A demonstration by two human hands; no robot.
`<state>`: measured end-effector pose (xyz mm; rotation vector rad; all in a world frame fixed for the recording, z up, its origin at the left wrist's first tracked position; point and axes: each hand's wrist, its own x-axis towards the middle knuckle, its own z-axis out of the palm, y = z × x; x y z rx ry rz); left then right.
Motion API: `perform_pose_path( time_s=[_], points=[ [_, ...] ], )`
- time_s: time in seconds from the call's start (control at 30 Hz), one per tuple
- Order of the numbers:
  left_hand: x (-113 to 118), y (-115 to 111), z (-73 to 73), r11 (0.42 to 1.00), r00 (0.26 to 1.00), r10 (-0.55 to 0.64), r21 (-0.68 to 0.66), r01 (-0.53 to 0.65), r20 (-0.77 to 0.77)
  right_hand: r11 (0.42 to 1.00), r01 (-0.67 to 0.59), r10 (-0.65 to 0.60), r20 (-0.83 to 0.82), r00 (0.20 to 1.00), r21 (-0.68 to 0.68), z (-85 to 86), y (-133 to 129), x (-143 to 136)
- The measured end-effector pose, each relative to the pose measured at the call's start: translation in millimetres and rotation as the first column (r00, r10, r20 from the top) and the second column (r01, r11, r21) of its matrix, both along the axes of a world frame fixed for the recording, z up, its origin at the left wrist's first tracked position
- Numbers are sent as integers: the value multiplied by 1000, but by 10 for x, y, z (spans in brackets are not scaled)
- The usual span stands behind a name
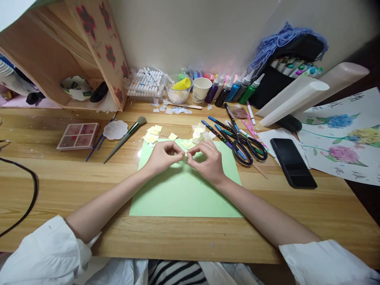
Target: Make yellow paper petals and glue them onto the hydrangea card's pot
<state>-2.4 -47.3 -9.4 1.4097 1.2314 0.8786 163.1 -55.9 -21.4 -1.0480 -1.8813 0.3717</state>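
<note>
One yellow paper piece (185, 154), over the green sheet (185, 194) near its far edge: pinched between our left hand's (162, 157) and right hand's (210, 161) fingertips, neither nearer; long axis unclear.

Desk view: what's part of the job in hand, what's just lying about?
In use, by the look of it:
- left hand and right hand, pinching a small yellow scrap
- yellow paper squares
- green sheet

Probably just lying about:
- phone
- large brush
- paper cup
- flower drawing

Scissors: can't tell.
</note>
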Motion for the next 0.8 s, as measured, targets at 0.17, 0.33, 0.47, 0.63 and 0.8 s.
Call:
perform_pose_path(
  time_s=[0.17,0.33,0.47,0.63,0.8],
  points=[
    [-1,-8,-2,1000,999,-19,-5,19,-34,1000,20,-20,2,1000,-3,2,-4,1],
    [7,-26,39,999,998,-32,-30,31,-46,1000,30,-30,-5,1000,1,-1,-4,0],
    [14,-24,61,999,999,-21,-30,20,-47,1000,25,-25,11,1000,4,-4,-7,-4],
    [11,-17,43,999,999,-14,-31,13,-41,1000,25,-26,21,999,19,-4,-10,-4],
    [3,-16,16,1000,999,15,-2,-15,-33,999,31,-32,9,999,25,5,-13,-6]
  ],
)
